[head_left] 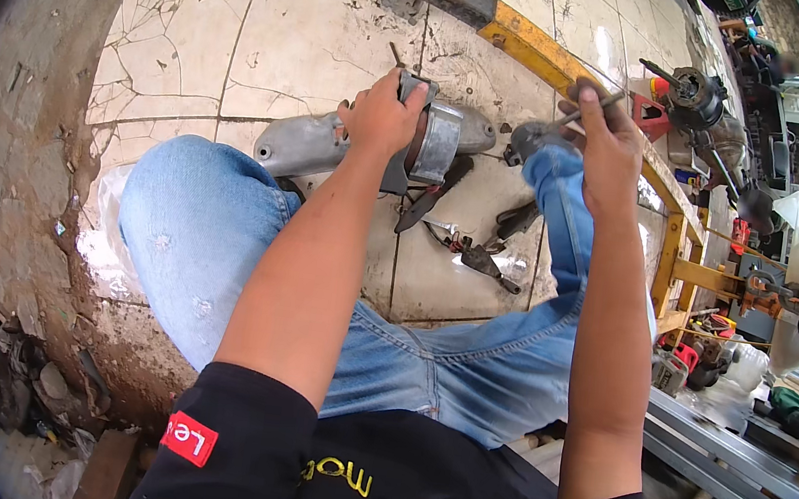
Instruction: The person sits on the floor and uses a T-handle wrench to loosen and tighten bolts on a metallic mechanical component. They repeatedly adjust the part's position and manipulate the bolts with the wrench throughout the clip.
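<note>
My left hand (382, 114) is closed around the upper edge of a dark grey metal bracket (398, 171). The bracket stands against a ribbed silver metal collar (439, 142) on a long grey metal casting (304, 144), which lies across the tiles in front of me. Off to the right, my right hand (611, 148) is raised over my shoe, its fingers pinched on a thin metal rod (572, 119). I cannot make out whether the rod has a shaped tip. Below the collar lie a dark flat-bladed piece (435, 197) and a small dark part with wires (484, 261).
A yellow and black steel beam (537, 48) crosses beyond my right hand and joins a yellow frame (684, 272). A dark motor-like part (695, 92) lies behind it. Tools, bottles and metal rails (736, 450) crowd the right side. Bare dirt (22, 200) borders the cracked tiles leftward.
</note>
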Action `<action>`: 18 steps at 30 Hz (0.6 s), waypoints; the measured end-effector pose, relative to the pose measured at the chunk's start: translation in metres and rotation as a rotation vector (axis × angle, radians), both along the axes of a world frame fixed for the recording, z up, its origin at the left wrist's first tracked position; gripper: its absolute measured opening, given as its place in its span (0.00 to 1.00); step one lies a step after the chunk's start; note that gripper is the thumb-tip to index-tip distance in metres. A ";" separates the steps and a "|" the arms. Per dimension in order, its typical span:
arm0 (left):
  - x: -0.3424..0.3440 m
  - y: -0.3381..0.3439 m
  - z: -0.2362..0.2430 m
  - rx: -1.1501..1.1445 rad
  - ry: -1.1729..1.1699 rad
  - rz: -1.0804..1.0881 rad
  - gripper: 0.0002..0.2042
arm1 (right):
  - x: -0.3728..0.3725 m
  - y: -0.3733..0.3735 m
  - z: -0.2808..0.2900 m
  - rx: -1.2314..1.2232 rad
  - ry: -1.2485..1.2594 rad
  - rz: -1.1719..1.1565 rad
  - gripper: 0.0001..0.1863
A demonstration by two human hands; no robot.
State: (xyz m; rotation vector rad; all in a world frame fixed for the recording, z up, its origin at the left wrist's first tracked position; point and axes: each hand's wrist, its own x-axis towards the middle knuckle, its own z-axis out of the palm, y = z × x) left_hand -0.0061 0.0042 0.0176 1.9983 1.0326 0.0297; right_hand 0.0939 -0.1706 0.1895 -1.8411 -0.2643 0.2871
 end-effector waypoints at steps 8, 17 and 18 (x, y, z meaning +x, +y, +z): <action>0.005 -0.007 -0.005 0.012 -0.054 0.016 0.31 | -0.030 0.028 0.013 -0.194 -0.230 0.147 0.18; 0.005 -0.004 -0.011 0.018 -0.053 0.035 0.31 | -0.040 -0.002 0.012 -0.212 -0.234 0.233 0.14; 0.005 -0.005 -0.012 0.034 -0.052 0.043 0.30 | -0.037 -0.006 0.012 -0.209 -0.235 0.231 0.14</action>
